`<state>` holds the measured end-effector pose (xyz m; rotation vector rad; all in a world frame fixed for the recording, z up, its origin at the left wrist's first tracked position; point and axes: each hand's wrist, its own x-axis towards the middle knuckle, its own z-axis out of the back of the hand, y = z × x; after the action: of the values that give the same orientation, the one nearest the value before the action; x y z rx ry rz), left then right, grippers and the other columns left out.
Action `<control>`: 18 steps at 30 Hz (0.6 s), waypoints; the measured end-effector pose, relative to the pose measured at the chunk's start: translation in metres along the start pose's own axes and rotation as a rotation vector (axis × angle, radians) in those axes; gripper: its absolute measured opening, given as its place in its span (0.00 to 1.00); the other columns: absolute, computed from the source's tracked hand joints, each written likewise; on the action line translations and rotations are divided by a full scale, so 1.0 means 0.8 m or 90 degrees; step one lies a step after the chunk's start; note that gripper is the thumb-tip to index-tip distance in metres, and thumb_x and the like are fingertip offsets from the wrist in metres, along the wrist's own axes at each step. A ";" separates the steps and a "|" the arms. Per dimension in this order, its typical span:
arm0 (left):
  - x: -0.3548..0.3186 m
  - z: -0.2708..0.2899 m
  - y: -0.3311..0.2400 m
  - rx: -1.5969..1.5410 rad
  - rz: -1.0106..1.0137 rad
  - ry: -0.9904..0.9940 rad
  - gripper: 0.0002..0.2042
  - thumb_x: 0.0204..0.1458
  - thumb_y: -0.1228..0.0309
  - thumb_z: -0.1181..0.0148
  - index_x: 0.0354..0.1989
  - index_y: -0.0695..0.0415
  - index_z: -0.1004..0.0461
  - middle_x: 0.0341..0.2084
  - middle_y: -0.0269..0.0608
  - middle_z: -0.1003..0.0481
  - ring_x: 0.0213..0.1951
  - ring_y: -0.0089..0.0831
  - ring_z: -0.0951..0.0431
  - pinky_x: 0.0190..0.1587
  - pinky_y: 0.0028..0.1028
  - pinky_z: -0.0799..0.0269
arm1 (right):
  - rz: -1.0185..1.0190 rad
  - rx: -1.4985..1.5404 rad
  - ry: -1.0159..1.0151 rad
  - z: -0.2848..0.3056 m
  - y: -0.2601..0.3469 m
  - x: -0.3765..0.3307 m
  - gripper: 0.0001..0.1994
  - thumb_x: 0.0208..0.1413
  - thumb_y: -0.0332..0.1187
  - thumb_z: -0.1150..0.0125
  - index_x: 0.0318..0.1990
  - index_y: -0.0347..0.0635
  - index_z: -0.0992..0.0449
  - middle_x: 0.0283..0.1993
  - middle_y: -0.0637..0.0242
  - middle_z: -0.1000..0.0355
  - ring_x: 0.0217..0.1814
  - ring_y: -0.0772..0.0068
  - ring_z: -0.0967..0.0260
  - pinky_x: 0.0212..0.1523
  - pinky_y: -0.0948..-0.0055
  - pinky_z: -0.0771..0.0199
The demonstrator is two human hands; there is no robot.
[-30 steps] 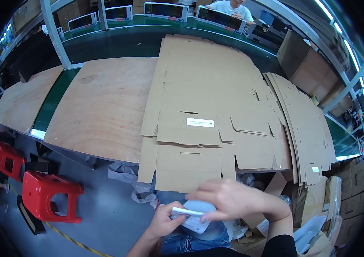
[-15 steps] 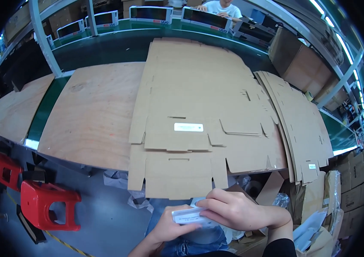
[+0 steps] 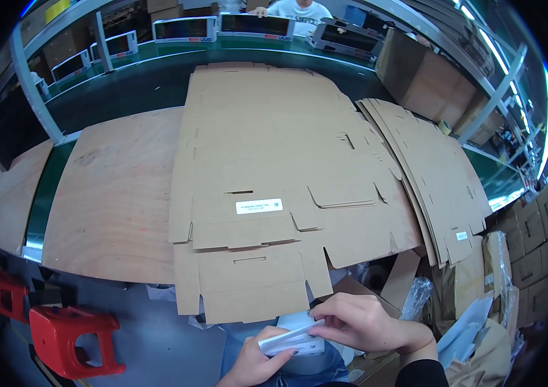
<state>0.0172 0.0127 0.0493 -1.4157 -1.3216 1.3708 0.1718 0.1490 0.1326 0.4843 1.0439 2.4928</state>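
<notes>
My left hand (image 3: 256, 362) is closed round one end of a small stack of white printed labels (image 3: 303, 347), low in front of my lap. My right hand (image 3: 367, 322) pinches the upper right edge of the top label, which looks partly lifted from the rest. Just beyond my hands, flattened brown cardboard boxes (image 3: 261, 142) lie stacked on the table, their near flaps overhanging its edge. A white label (image 3: 259, 206) sits on the uppermost sheet, slightly askew to my view.
More flat cardboard (image 3: 426, 168) leans over the table's right side, with a small label (image 3: 461, 236). Plywood boards (image 3: 116, 193) lie left. Red stools (image 3: 74, 338) stand lower left. Behind runs a green conveyor (image 3: 158, 53) with boxed units; a person (image 3: 300, 13) stands beyond it.
My view has shifted, so the table sits further left. My right fingers have moved up slightly, and the label edge between them now tilts away from the stack.
</notes>
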 end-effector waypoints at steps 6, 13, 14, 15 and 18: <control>-0.003 0.016 0.005 -0.011 -0.055 0.027 0.12 0.44 0.81 0.37 0.37 0.64 0.31 0.29 0.43 0.27 0.28 0.25 0.28 0.32 0.21 0.32 | 0.032 -0.038 -0.025 -0.013 0.006 -0.003 0.06 0.50 0.26 0.38 0.34 0.37 0.26 0.30 0.65 0.29 0.22 0.73 0.36 0.22 0.80 0.36; -0.016 0.040 0.010 -0.047 -0.058 0.033 0.12 0.43 0.82 0.37 0.37 0.64 0.31 0.29 0.43 0.26 0.29 0.25 0.28 0.33 0.21 0.31 | 0.110 -0.164 -0.054 -0.026 0.035 0.013 0.05 0.48 0.26 0.38 0.33 0.38 0.26 0.33 0.65 0.29 0.27 0.72 0.33 0.27 0.77 0.35; -0.017 0.044 0.009 -0.064 -0.062 0.029 0.13 0.43 0.82 0.37 0.37 0.64 0.31 0.29 0.43 0.26 0.29 0.25 0.28 0.34 0.21 0.31 | 0.122 -0.181 -0.055 -0.028 0.040 0.017 0.05 0.48 0.27 0.37 0.32 0.38 0.26 0.34 0.65 0.29 0.28 0.72 0.33 0.27 0.76 0.34; -0.019 0.047 0.008 -0.080 -0.065 0.024 0.13 0.43 0.82 0.37 0.37 0.64 0.31 0.29 0.43 0.27 0.30 0.25 0.28 0.34 0.21 0.31 | 0.133 -0.197 -0.057 -0.030 0.043 0.020 0.05 0.47 0.27 0.37 0.32 0.38 0.26 0.35 0.65 0.28 0.29 0.71 0.33 0.28 0.76 0.34; -0.024 0.057 0.003 -0.100 -0.048 0.033 0.13 0.44 0.82 0.37 0.39 0.64 0.31 0.30 0.43 0.26 0.31 0.26 0.28 0.35 0.21 0.31 | 0.154 -0.189 -0.061 -0.036 0.050 0.029 0.05 0.47 0.27 0.37 0.32 0.38 0.25 0.36 0.64 0.29 0.31 0.71 0.32 0.29 0.76 0.34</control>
<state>-0.0253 -0.0124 0.0441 -1.4789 -1.4589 1.1954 0.1299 0.1174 0.1463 0.6626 0.5938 2.7414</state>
